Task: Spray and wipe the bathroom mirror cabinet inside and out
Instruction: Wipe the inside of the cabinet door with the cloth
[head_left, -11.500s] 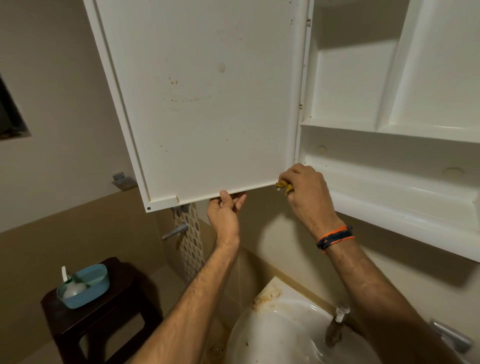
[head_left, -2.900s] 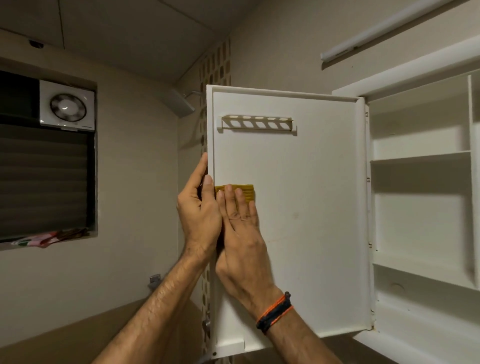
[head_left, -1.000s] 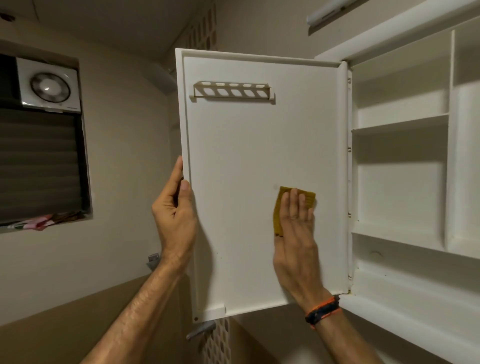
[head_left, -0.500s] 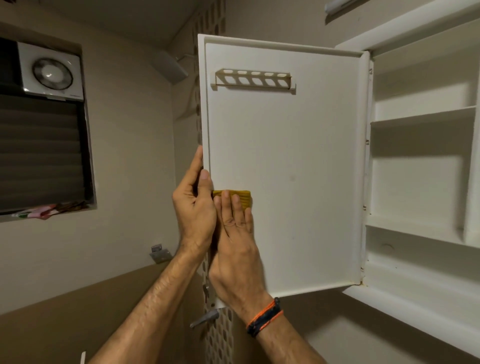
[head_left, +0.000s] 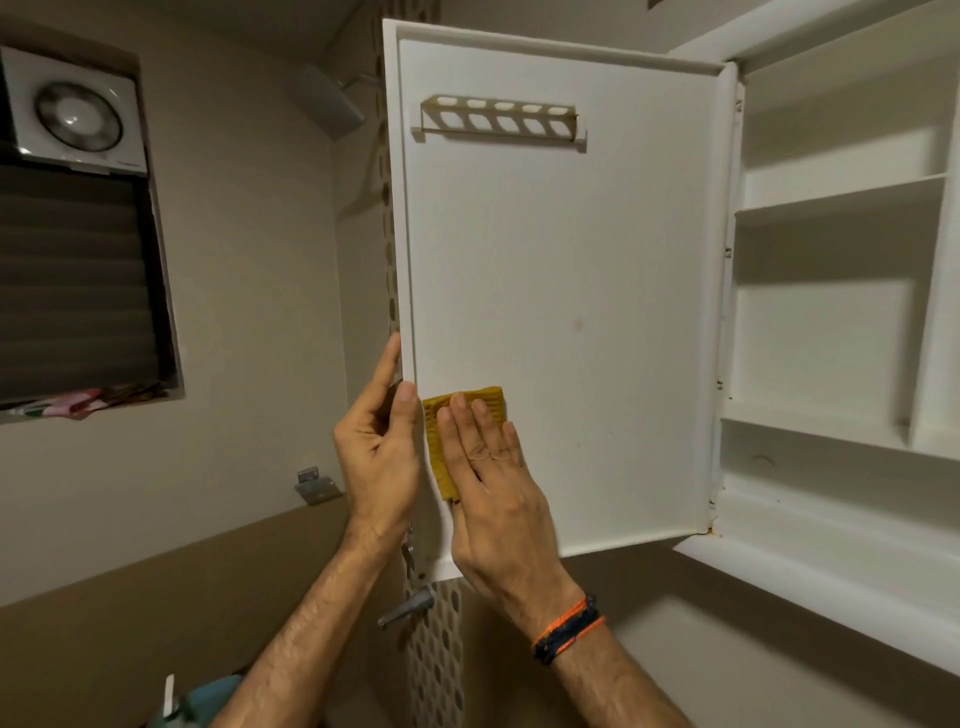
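The white cabinet door (head_left: 561, 270) stands swung open, its inner face toward me, with a slotted rack (head_left: 501, 120) near its top. My left hand (head_left: 379, 447) grips the door's free left edge, thumb on the inner face and fingers behind it. My right hand (head_left: 493, 483) lies flat with straight fingers, pressing a yellow cloth (head_left: 441, 447) against the lower left of the inner face. The open cabinet body (head_left: 831, 322) with bare white shelves is to the right.
An exhaust fan (head_left: 72, 119) and a louvred window (head_left: 72, 280) are on the left wall. A shower head (head_left: 330, 104) hangs behind the door. A tap lever (head_left: 408, 610) sits below the door, and a blue basin (head_left: 208, 701) shows at the bottom edge.
My right hand swept the cloth from the door's lower right across to its left edge, then slightly lower. My left hand stayed gripping the door edge.
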